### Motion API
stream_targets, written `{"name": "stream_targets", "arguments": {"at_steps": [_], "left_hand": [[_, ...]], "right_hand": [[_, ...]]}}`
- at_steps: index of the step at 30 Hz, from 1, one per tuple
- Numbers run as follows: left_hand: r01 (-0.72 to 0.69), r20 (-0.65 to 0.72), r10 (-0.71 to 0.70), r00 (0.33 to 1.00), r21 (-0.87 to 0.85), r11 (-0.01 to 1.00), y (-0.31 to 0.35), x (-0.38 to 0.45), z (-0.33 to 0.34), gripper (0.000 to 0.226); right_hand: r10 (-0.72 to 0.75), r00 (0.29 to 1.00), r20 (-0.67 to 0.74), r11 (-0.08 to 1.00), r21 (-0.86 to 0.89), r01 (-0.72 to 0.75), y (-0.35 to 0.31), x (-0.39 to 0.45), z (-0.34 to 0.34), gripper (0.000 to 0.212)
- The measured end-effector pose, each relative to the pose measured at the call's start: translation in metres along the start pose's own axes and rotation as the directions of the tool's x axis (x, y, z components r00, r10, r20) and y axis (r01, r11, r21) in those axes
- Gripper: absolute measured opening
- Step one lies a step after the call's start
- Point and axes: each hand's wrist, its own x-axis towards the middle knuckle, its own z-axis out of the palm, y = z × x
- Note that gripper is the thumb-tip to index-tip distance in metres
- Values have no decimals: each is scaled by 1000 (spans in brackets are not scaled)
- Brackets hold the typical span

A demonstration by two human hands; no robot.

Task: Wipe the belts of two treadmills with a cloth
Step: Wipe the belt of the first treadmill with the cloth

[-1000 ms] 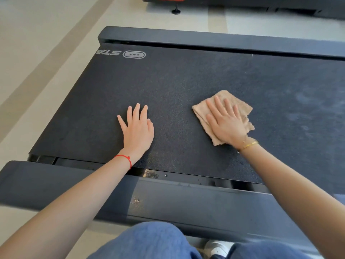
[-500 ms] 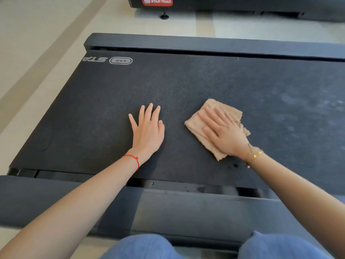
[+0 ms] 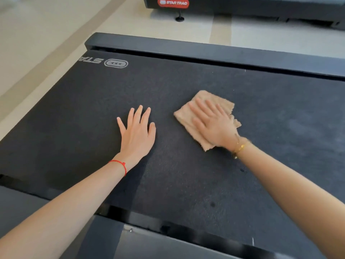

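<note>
**Cloth works leftward across the first belt**

Over the last second the right hand has slid the cloth a little toward the left hand, and the view has pulled back so more of the near belt edge shows. The right hand is blurred now, which reads as a stroke under way. My reading is that wiping of this belt is mid-course: a pale, smeary haze lies on the surface to the right of the cloth, while the part around the left hand looks evenly dark. Whether that haze is dust yet to be wiped or damp left by the cloth, I cannot tell.

The right hand lies flat on the cloth, fingers spread and straight, pressing it down rather than gripping it. The left hand is flat on the bare belt, fingers straight and close together, thumb out, holding nothing; it seems to serve as a brace. It has kept its place on the belt.

The cloth is tan, folded to a rough square with a frayed far edge, and sits mid-belt, just right of the left hand and apart from it. A second treadmill stands across the floor, its belt not in view.
</note>
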Motion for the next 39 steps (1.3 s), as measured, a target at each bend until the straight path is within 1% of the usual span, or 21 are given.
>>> {"name": "stream_targets", "arguments": {"at_steps": [2, 4, 5, 6, 7, 10, 12, 14, 16, 20, 24, 27, 29, 30, 33, 34, 35, 36, 37, 39], "left_hand": [[12, -10, -11, 1000, 23, 1000, 3, -1, 3, 56], [17, -24, -16, 1000, 33, 999, 4, -2, 4, 56], [18, -25, -17, 1000, 37, 999, 5, -3, 3, 56], [20, -25, -19, 1000, 39, 999, 6, -4, 3, 56], [21, -25, -20, 999, 44, 999, 7, -5, 2, 56], [20, -18, -19, 1000, 79, 997, 11, -9, -2, 55], [15, 1, -16, 1000, 101, 995, 13, -10, -5, 55], [-19, 15, 17, 1000, 137, 990, 13, -9, -6, 55], [-52, 33, 47, 998, 142, 989, 14, -4, -4, 55], [-28, 31, 26, 999, 68, 997, 15, 9, 1, 55], [-14, 12, 13, 1000, 72, 997, 17, 14, 7, 56], [-6, -3, 7, 1000, 107, 994, 19, 13, 9, 58], [-6, -1, 7, 1000, 133, 991, 20, 13, 9, 59], [-9, 0, 9, 1000, 140, 990, 20, 14, 9, 60], [-13, 1, 13, 1000, 155, 988, 18, 13, 9, 59], [-13, -1, 13, 1000, 163, 987, 17, 13, 9, 59], [-15, 1, 15, 1000, 168, 986, 16, 12, 9, 60], [-17, 5, 16, 1000, 167, 986, 16, 12, 9, 60], [-16, 9, 15, 1000, 161, 987, 15, 12, 8, 60], [-16, 13, 14, 1000, 150, 989, 15, 12, 9, 60]], "right_hand": [[109, 994, 1, 994, 23, -109, 21, 33, -10, 55], [188, 982, 20, 980, 59, -189, 21, 63, -16, 55], [200, 979, 29, 978, 61, -201, 14, 70, -17, 55], [179, 983, 34, 982, 51, -180, 4, 72, -16, 56], [123, 992, 37, 992, 35, -125, -8, 68, -12, 56], [-91, 995, 38, 996, 29, 90, -35, 34, -3, 56], [-141, 989, 41, 989, 55, 138, -37, 15, -2, 56], [-133, 991, 22, 990, 48, 132, -27, 3, -1, 55], [-92, 996, -9, 995, 34, 93, -8, -3, -3, 55], [80, 995, -63, 996, 36, -78, 37, 12, -8, 55], [209, 977, -48, 977, 56, -206, 67, 78, -19, 57], [263, 964, -27, 963, 68, -261, 60, 136, -25, 58], [233, 973, 4, 971, 57, -233, 40, 166, -25, 58], [188, 982, 26, 981, 45, -189, 25, 177, -24, 58], [-34, 997, 67, 999, 18, 33, -12, 184, -15, 57], [-90, 993, 76, 996, 22, 89, -14, 182, -12, 56], [-115, 990, 78, 993, 24, 113, -8, 181, -12, 56], [-104, 992, 75, 995, 14, 103, 5, 182, -13, 57], [-58, 996, 65, 998, -4, 59, 24, 184, -17, 58], [99, 994, 43, 995, -24, -98, 68, 185, -26, 61]]}}
